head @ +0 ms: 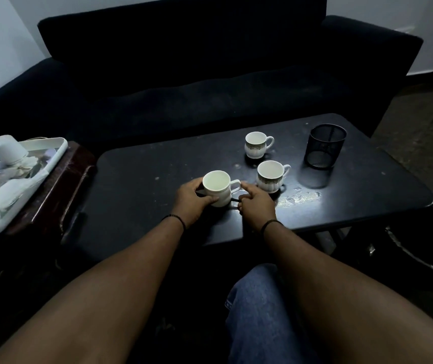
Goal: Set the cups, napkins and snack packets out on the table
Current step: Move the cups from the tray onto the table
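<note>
Three white cups with patterned bands stand on the dark table [136,179]. The nearest cup [216,186] is gripped round its body by my left hand [189,200]. At that cup's handle my right hand [256,203] has its fingertips curled. A second cup [270,176] stands just right of my right hand, and a third cup [256,144] stands farther back. All three look empty.
A black mesh holder [324,145] stands at the table's back right. A white tray [52,156] with a white canister [6,149] and pale packets rests on a side stand at the left. A dark sofa [210,74] lies behind the table.
</note>
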